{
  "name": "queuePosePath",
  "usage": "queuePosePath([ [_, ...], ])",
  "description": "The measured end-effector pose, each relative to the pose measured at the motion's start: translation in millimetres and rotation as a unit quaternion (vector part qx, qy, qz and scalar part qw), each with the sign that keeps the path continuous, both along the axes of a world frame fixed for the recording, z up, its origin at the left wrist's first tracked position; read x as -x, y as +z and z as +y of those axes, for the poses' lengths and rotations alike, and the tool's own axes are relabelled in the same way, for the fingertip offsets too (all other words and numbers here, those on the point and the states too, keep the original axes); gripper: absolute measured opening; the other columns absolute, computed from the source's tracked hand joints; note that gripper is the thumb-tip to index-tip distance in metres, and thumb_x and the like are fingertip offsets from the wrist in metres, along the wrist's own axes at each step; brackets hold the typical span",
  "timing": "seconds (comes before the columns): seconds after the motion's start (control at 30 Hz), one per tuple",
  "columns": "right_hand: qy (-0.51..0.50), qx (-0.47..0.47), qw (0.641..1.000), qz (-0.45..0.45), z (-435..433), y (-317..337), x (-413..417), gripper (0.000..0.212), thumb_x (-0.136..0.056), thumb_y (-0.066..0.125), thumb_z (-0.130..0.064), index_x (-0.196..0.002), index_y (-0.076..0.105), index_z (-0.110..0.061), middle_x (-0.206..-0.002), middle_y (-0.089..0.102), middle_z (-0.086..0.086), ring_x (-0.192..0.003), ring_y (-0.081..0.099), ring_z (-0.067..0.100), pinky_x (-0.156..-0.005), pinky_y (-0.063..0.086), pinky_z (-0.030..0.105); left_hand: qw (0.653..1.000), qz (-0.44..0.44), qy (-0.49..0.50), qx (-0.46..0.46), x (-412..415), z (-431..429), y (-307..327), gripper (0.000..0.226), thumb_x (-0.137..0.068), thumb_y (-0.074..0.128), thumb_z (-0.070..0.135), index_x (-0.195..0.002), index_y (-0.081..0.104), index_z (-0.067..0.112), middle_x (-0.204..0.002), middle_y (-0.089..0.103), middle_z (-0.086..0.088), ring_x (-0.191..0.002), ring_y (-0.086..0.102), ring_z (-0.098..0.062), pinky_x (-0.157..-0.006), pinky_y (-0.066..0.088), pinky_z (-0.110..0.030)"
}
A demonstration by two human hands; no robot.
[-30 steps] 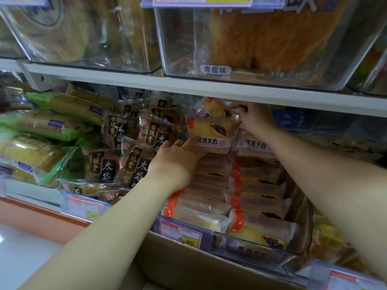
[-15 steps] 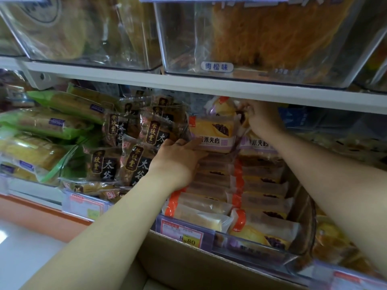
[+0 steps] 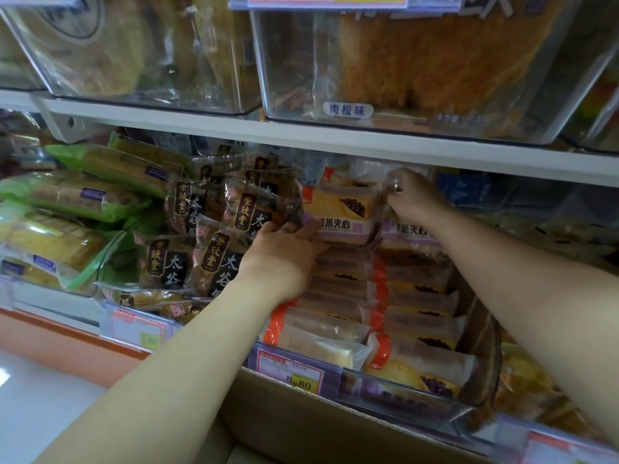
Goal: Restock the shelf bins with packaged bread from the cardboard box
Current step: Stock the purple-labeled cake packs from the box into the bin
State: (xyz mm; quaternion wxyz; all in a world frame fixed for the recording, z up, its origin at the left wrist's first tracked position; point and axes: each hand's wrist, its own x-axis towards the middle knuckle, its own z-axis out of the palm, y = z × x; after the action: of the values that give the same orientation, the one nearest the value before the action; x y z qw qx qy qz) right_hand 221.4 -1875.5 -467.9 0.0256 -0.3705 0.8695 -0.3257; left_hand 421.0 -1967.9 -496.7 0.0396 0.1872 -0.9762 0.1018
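The pack (image 3: 338,212) is held upright at the back of the bin (image 3: 402,395), left grip (image 3: 284,254) clamped on its lower corner, right grip (image 3: 413,195) pinching its side seal, likely steadying it to file behind the rows (image 3: 368,296); box (image 3: 301,426) below.

so, counted here: two hands, left hand (image 3: 284,259) and right hand (image 3: 413,199). one cardboard box (image 3: 301,426). two rows of bread packs (image 3: 338,216) stacked. four green packs (image 3: 67,199) seen. three price tags (image 3: 294,373) spotted low down.
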Motion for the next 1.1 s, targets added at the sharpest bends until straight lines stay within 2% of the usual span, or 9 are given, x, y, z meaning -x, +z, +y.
queuePosePath([
  [0.13,0.042,0.002,0.999,-0.032,-4,2,-14,0.054,-0.097,0.045,-0.012,-0.146,0.023,-0.017,-0.125,0.051,0.006,-0.103,0.054,0.021,-0.071,0.042,0.027,1.000,-0.013,0.004,0.015,3,-2,-4,0.047,-0.099,0.039,0.024,-0.142,0.034,0.039,-0.159,0.014,0.005,-0.136,0.032,-0.023,-0.105,0.026,-0.037],
  [0.2,0.005,0.011,1.000,0.015,1,-1,-22,0.047,-0.097,0.046,-0.017,-0.141,0.028,-0.016,-0.114,0.054,0.004,-0.100,0.058,0.023,-0.068,0.042,0.029,1.000,-0.009,0.004,0.006,3,0,-3,0.046,-0.099,0.039,0.021,-0.140,0.038,0.039,-0.158,0.017,0.006,-0.136,0.032,-0.023,-0.106,0.025,-0.037],
  [0.37,0.031,0.020,0.998,0.057,45,6,-75,0.054,-0.093,0.055,-0.015,-0.143,0.034,-0.018,-0.139,0.045,0.006,-0.122,0.049,0.022,-0.094,0.042,0.027,0.993,0.113,-0.033,-0.033,-22,18,7,0.042,-0.087,0.053,0.015,-0.126,0.059,0.028,-0.137,0.053,0.002,-0.120,0.051,-0.027,-0.103,0.029,-0.039],
  [0.47,0.100,0.063,0.991,0.070,73,2,-126,0.039,-0.091,0.059,-0.016,-0.130,0.053,-0.021,-0.129,0.055,-0.001,-0.119,0.050,0.014,-0.100,0.038,0.024,0.982,0.180,-0.037,-0.048,-59,36,11,0.034,-0.083,0.049,0.018,-0.111,0.067,0.021,-0.114,0.066,-0.001,-0.102,0.062,-0.027,-0.094,0.041,-0.040],
  [0.57,0.211,0.083,0.967,0.113,98,-11,-183,0.025,-0.088,0.061,-0.013,-0.112,0.065,-0.019,-0.107,0.062,-0.007,-0.101,0.054,0.004,-0.089,0.041,0.017,0.974,0.198,-0.037,-0.102,-121,48,4,0.037,-0.085,0.039,0.024,-0.109,0.067,0.019,-0.105,0.068,0.001,-0.092,0.064,-0.020,-0.083,0.045,-0.033],
  [0.67,0.323,0.063,0.938,0.112,109,-39,-229,0.018,-0.086,0.060,-0.014,-0.102,0.068,-0.019,-0.095,0.065,-0.008,-0.090,0.058,0.004,-0.082,0.047,0.020,0.971,0.201,0.027,-0.128,-187,53,-16,0.036,-0.087,0.038,0.028,-0.108,0.066,0.019,-0.101,0.068,0.000,-0.090,0.063,-0.022,-0.076,0.048,-0.033],
  [0.77,0.399,-0.032,0.913,0.077,105,-82,-259,0.021,-0.089,0.057,-0.021,-0.107,0.067,-0.022,-0.103,0.067,-0.007,-0.097,0.061,0.009,-0.085,0.050,0.026,0.969,0.183,0.094,-0.138,-231,50,-35,0.037,-0.088,0.035,0.031,-0.107,0.065,0.020,-0.102,0.066,0.000,-0.093,0.063,-0.026,-0.076,0.052,-0.038],
  [0.93,0.429,-0.305,0.850,0.003,87,-171,-283,0.024,-0.091,0.052,-0.023,-0.113,0.058,-0.017,-0.111,0.061,0.004,-0.103,0.059,0.024,-0.082,0.051,0.037,0.960,0.150,0.179,-0.151,-258,45,-59,0.033,-0.092,0.040,0.030,-0.115,0.063,0.023,-0.118,0.058,0.002,-0.105,0.057,-0.026,-0.085,0.047,-0.038],
  [1.1,0.427,-0.423,0.797,-0.064,73,-258,-295,0.039,-0.092,0.054,-0.023,-0.129,0.052,-0.014,-0.127,0.057,0.007,-0.113,0.056,0.026,-0.090,0.044,0.028,0.950,0.161,0.190,-0.190,-256,36,-66,0.025,-0.092,0.050,0.015,-0.112,0.064,0.024,-0.112,0.060,0.001,-0.106,0.055,-0.024,-0.088,0.046,-0.043],
])
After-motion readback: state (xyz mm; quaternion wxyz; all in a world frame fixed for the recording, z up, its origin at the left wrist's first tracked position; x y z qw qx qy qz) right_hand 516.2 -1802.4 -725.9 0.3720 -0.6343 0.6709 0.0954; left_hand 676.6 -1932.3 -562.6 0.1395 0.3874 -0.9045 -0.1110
